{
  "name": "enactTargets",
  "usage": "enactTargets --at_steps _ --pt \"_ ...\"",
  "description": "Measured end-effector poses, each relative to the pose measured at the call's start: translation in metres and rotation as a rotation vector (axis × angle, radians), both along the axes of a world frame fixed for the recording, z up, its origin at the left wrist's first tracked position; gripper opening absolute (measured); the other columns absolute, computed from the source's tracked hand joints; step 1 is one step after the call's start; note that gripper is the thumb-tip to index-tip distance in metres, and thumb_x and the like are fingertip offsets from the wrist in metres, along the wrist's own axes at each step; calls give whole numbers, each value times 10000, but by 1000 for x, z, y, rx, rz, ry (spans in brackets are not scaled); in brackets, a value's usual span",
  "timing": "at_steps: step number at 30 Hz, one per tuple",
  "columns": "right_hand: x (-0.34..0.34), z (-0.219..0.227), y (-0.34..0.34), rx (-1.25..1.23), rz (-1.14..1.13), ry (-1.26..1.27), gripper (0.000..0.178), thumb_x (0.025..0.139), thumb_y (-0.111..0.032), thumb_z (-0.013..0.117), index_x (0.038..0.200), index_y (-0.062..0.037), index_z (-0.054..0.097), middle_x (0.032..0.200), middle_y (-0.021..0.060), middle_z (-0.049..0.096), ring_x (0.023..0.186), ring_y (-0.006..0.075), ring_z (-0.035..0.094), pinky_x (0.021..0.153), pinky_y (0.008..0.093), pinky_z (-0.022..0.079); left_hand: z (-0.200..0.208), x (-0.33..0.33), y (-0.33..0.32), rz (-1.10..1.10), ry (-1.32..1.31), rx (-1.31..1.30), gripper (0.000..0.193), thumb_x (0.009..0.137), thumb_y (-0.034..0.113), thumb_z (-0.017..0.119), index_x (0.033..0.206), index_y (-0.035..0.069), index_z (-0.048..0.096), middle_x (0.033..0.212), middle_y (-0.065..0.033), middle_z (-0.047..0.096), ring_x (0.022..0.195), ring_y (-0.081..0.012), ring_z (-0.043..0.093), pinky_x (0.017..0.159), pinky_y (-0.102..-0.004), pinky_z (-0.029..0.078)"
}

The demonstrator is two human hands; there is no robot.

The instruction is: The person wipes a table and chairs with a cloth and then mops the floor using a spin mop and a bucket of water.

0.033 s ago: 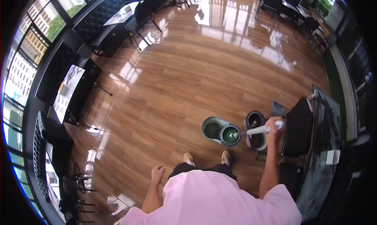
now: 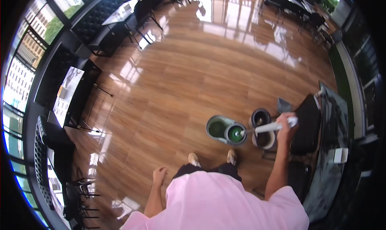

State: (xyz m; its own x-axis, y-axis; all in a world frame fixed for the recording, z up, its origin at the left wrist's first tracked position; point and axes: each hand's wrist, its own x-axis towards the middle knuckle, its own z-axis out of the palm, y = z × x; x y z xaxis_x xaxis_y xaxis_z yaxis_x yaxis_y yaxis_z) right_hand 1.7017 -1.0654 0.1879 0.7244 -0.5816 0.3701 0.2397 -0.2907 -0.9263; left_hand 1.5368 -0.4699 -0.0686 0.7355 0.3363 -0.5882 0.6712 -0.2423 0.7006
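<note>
Currently, right hand (image 2: 286, 124) grips the white handle (image 2: 267, 128); its far end reaches into the round basket (image 2: 227, 135) of the green bucket (image 2: 225, 120), ahead of the shoes (image 2: 232, 156). Left hand (image 2: 159, 175) hangs empty, fingers loosely open. Best worked steadily — handle centred, clear of the basket's rim.

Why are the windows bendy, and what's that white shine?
In the head view, the fisheye bends the windows near the rim, while the white handle farther in looks straight; also in the head view, bright glare shines off the glossy floor.
</note>
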Motion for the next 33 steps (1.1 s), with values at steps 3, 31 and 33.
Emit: enactTargets --at_steps 3,31,33 --pt "-15 -66 -6 170 -153 -163 89 817 -55 643 806 -57 555 755 39 572 654 127 561 641 312 462 4 30 36 1 -19 0 263 916 129 624 1115 -35 679 925 -106 723 795 -167 691 682 -271 537" --pt "179 -41 -6 198 -696 32 100 863 -79 634 791 -61 567 723 26 572 650 124 539 623 280 422 13 479 118 53 328 -118 274 911 41 490 1138 38 643 1062 -120 686 846 -271 698 638 -375 541" --pt "181 -28 -11 137 -746 21 86 831 -20 639 778 -52 579 739 35 582 659 131 559 638 290 451 -8 485 146 -226 330 -62 250 925 83 500 1121 50 652 1023 -123 694 869 -284 699 645 -396 545"
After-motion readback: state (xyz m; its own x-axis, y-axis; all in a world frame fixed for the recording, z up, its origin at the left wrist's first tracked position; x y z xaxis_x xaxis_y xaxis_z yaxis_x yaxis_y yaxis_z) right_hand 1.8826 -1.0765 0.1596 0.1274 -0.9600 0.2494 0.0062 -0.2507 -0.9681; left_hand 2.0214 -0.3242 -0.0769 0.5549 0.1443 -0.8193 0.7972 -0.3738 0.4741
